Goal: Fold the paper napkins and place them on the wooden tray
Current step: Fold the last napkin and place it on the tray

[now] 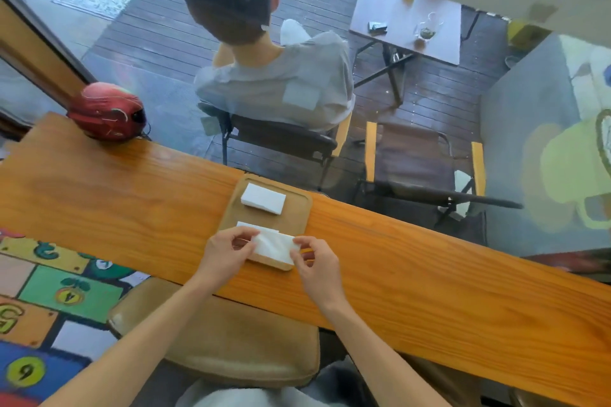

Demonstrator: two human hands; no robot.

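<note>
Your two hands hold one white paper napkin (273,244) between them, over the near end of the wooden tray (299,208). The napkin's long axis runs left to right, tilting slightly down toward the right, roughly in line with the tray's near edge. It looks soft and thin, folded into a rectangle with faint creases across its face, and a flat white layer shows just behind its far-left corner.

Your left hand (224,253) pinches the napkin's left end with thumb and fingertips closed on it; your right hand (314,258) pinches the right end the same way — so the napkin spans the gap between both hands, with its middle uncovered.

Farther along the tray lies a folded napkin stack (263,198), a neat white block with its long side also running left to right, well apart from your hands.

The tray rests on a long orange-brown wooden counter (132,195). A red helmet (107,111) sits at the counter's far-left end.
</note>
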